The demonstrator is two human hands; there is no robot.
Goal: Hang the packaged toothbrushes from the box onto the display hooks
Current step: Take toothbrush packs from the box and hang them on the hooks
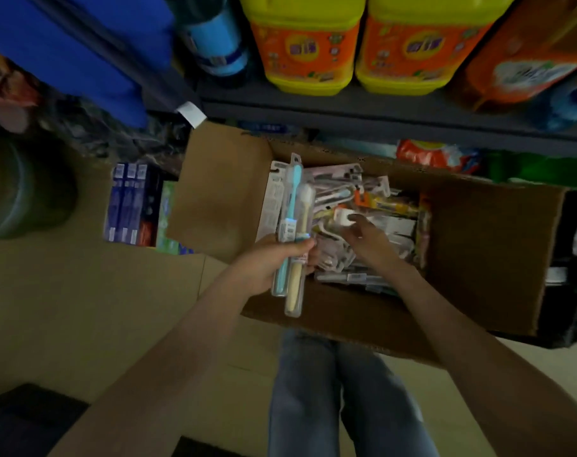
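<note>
Dim light falls on a beige floor [66, 308] below a dark grey shelf [313, 107] bearing yellow jugs [303, 44].

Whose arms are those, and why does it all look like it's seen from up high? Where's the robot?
There is no robot here. A person wears a camera on their head, so you see what they see when they look down at their own arms. The left hand holds a few packaged toothbrushes, with a blue one and a cream one in front. The right hand reaches into the cardboard box, onto a pile of more packs. I can't tell if it has grabbed one yet. At the bottom are the person's legs in jeans. At the top, yellow jugs stand on a shop shelf.
</note>
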